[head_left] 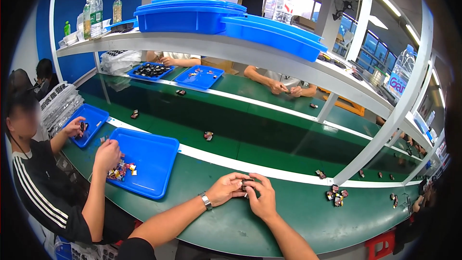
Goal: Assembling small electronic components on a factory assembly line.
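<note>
Above the green bench, my left hand [225, 190] and my right hand [262, 199] meet around a small dark part [246, 183]. Its exact kind is too small to tell. The left fingers grip it from one side, with a metal watch on that wrist. From the other side the right thumb and fingers pinch it, and a small pale bit shows beneath. To the right of my hands, a cluster of small dark parts with colourful pieces [338, 195] lies on the bench.
A blue tray [161, 163] with small colourful pieces stands left of me; a co-worker's hand [108, 155] reaches over it. The green conveyor belt [240, 137] carries scattered small parts. A white post [380, 139] and a shelf [202, 43] with blue bins rise beyond. More co-workers' hands work opposite.
</note>
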`<state>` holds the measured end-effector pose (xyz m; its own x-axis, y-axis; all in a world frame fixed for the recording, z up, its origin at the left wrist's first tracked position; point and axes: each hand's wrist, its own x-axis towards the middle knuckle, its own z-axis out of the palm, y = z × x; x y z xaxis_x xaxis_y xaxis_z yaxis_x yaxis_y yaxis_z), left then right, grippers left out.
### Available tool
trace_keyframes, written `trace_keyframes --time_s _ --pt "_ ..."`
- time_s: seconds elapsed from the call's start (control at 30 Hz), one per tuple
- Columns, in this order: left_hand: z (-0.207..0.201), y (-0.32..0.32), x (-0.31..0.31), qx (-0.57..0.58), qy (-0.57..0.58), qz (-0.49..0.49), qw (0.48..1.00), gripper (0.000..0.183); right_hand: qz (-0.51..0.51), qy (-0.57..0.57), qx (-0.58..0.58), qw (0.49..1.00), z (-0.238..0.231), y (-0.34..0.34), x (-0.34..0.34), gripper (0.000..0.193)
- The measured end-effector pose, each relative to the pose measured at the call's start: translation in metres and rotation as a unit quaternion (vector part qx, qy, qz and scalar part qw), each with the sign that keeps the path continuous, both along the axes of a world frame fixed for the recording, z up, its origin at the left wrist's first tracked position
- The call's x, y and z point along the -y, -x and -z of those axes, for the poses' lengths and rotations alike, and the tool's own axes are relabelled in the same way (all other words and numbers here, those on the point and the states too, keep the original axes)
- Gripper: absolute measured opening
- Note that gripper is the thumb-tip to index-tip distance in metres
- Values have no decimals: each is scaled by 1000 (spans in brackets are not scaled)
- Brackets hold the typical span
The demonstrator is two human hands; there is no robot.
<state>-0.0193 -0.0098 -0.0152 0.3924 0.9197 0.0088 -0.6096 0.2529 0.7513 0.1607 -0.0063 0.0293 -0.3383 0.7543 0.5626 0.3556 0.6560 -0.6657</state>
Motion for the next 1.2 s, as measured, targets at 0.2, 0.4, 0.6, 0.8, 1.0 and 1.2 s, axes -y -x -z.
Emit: trace_keyframes --time_s 0.2,0.4,0.6,0.8,1.0,1.2 --pt "-6 -5 2 -25 4 -12 1000 30 51 -103 0 993 0 -1 -6 18" --pt "-5 -4 5 -26 10 -12 1000 31 36 -142 33 989 -6 2 -4 20" --pt "-6 -4 5 -41 5 -17 999 34 54 -138 64 987 0 3 -2 18" --pt "-6 -12 7 -58 10 -27 998 28 78 -168 93 978 2 4 -1 18" --pt "-10 -13 8 -111 1 -83 990 23 29 -93 17 995 -6 3 -2 21" --pt "-8 -13 7 -134 -38 -103 985 23 21 29 -64 997 2 1 -5 23"
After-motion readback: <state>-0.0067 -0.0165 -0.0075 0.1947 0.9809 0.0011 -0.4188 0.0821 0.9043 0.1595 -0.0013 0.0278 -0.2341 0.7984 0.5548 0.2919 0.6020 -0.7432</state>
